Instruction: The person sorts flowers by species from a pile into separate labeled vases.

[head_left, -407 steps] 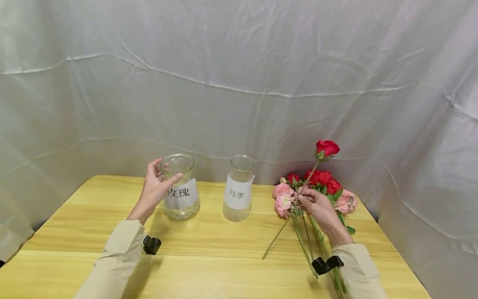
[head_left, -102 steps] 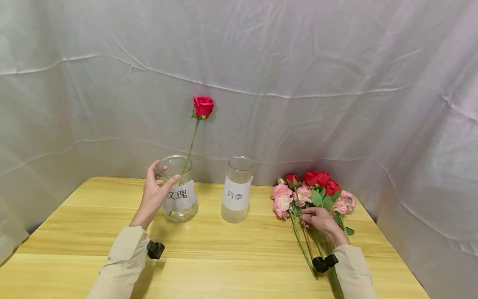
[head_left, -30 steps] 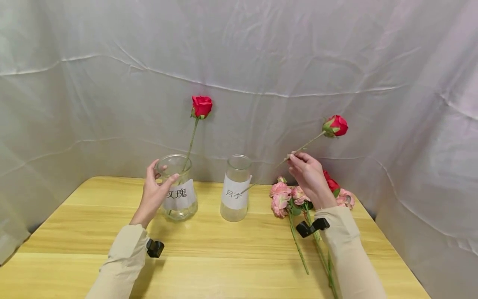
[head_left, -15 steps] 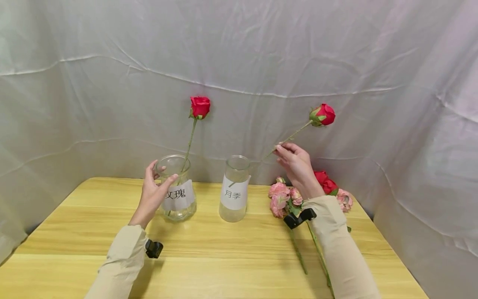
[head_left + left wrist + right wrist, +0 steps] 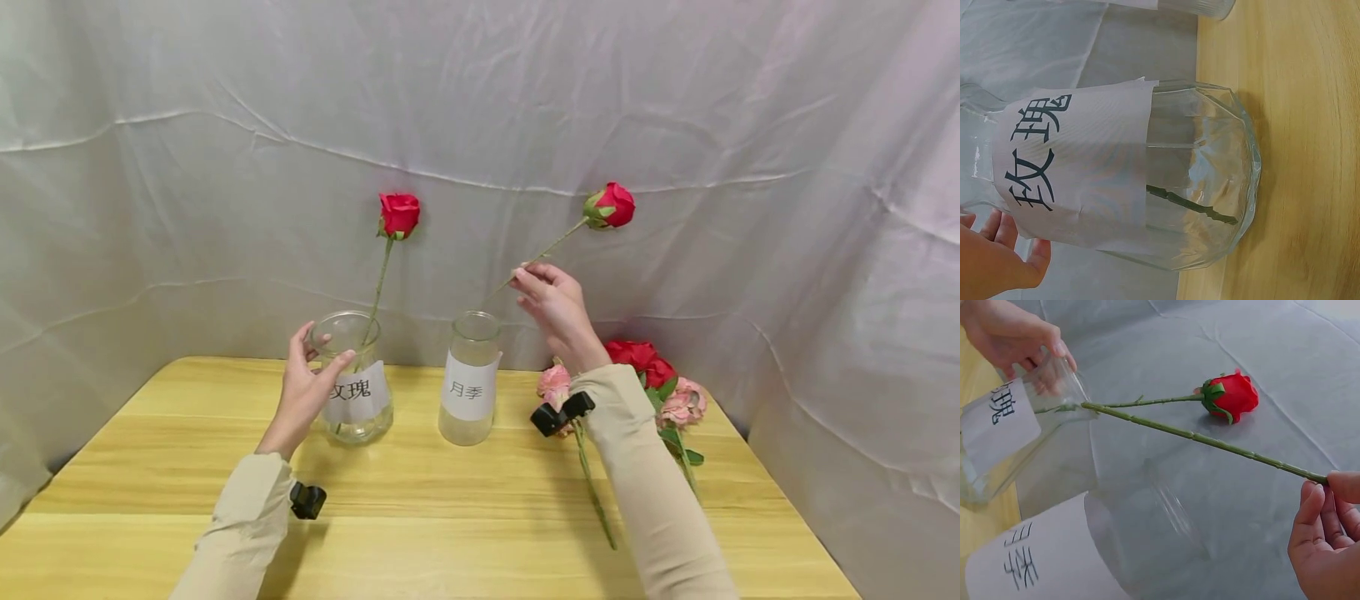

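Red rose [image 5: 617,204] aslant in air nr narrow glass vase [image 5: 465,429], stem pinched betw. thumb & fingers of R hand [image 5: 555,312]. L hand [image 5: 303,383]: thumb & fingers curved round neck of wide vase [image 5: 375,429]; 2nd rose [image 5: 399,215] stands in it.

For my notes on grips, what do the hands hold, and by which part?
The right hand holds a red rose by its stem; the left hand, the wider vase by its neck.

Glossy glass vases [image 5: 367,429], matt paper labels [image 5: 470,389], smooth wood-grain tabletop [image 5: 420,517], satiny cloth backdrop [image 5: 480,100]
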Demonstrator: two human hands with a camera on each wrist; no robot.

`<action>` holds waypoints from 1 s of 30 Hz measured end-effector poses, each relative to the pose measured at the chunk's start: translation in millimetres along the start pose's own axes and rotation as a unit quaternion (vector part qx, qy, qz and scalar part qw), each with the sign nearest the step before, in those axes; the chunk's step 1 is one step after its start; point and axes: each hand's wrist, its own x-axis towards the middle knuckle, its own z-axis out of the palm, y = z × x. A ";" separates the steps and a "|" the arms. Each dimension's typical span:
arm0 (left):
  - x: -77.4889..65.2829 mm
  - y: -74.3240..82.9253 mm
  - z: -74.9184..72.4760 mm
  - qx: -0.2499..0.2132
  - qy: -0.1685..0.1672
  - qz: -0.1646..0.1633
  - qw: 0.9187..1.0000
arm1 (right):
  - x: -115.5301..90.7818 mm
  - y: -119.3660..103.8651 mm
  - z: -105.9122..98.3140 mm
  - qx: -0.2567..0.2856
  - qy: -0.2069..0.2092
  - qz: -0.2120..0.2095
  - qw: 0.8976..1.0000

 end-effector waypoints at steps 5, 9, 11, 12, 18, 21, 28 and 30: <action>1.2 -1.9 -0.4 -0.001 0.007 0.007 1.000 | 9.7 7.2 16.9 0.025 0.014 -0.012 1.000; 1.4 -3.0 -0.5 -0.003 0.009 0.009 1.000 | 13.7 13.4 32.4 0.033 0.016 -0.016 0.999; 1.1 -3.3 -0.5 -0.003 0.010 0.009 1.000 | 14.4 16.0 40.7 0.036 0.013 -0.016 0.999; 0.9 -3.4 -0.5 -0.004 0.011 0.009 1.000 | 14.4 16.8 44.9 0.038 0.011 -0.016 0.999; 0.8 -3.4 0.0 -0.005 0.012 0.009 1.000 | 14.8 22.5 66.7 0.048 0.004 -0.016 0.999; 0.6 -2.9 0.8 -0.006 0.012 0.008 1.000 | 14.4 25.7 75.2 0.048 0.001 -0.019 0.999; 0.4 -1.3 2.4 -0.006 0.007 0.004 1.000 | 12.2 35.0 88.1 0.012 -0.004 -0.034 0.999; 0.1 -1.2 2.6 -0.005 0.007 0.005 1.000 | 10.9 37.1 92.2 -0.005 -0.007 -0.035 0.999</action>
